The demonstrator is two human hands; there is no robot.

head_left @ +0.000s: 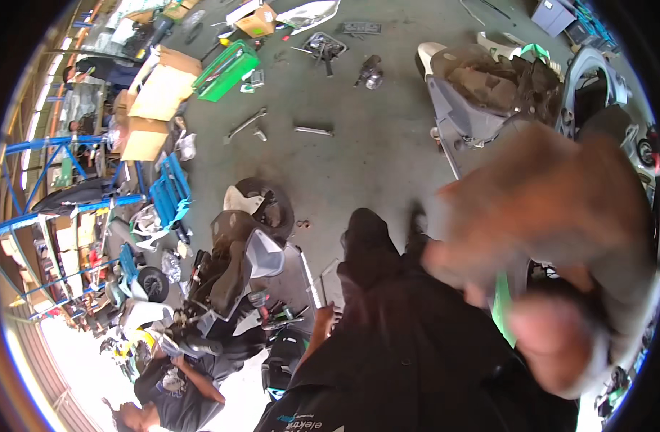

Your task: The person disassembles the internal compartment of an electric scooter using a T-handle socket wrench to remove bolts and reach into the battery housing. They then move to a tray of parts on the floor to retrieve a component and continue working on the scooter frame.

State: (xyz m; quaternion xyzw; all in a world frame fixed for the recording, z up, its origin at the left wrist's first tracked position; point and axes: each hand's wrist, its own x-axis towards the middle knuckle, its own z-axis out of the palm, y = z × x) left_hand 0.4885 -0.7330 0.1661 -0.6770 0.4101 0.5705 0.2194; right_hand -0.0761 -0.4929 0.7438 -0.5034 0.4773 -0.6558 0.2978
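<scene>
My right hand is raised close to the camera on the right, large and smeared by motion. Its fingers cannot be made out clearly, nor whether they hold anything. Lower on the left side of my body hangs my left hand, small in the view, with its fingers curled. It lies at the lower end of a pale metal rail; I cannot tell whether it grips the rail or only overlaps it. Beside that rail stands a partly stripped scooter-like vehicle with a dark wheel.
A second stripped vehicle body stands at the right. On the floor lie a wrench, a metal bar and a green tray. Cardboard boxes and blue shelving line the left. Another person sits at lower left.
</scene>
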